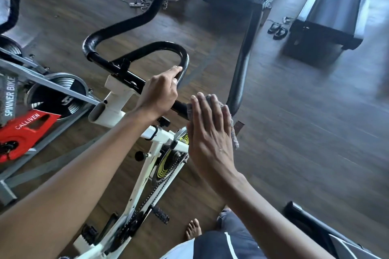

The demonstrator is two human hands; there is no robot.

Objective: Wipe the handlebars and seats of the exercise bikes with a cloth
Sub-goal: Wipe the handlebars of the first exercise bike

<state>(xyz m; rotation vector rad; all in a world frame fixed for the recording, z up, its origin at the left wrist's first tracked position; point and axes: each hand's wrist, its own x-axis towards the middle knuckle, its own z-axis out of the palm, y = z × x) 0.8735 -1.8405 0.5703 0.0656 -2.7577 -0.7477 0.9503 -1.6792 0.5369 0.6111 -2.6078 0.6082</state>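
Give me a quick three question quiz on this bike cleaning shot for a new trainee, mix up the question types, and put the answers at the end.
1. True or false: the left hand holds the cloth.
2. Which colour is the frame of the bike being wiped? A) red B) white C) grey
3. Fill in: the right hand presses the cloth against the black ____.

Key
1. False; the left hand grips the bar bare, with the forefinger stretched out, and the cloth sits under the flat right hand.
2. B
3. handlebar

Two bikes (117, 124), maybe three treadmills (328, 14), one cloth (233, 132).
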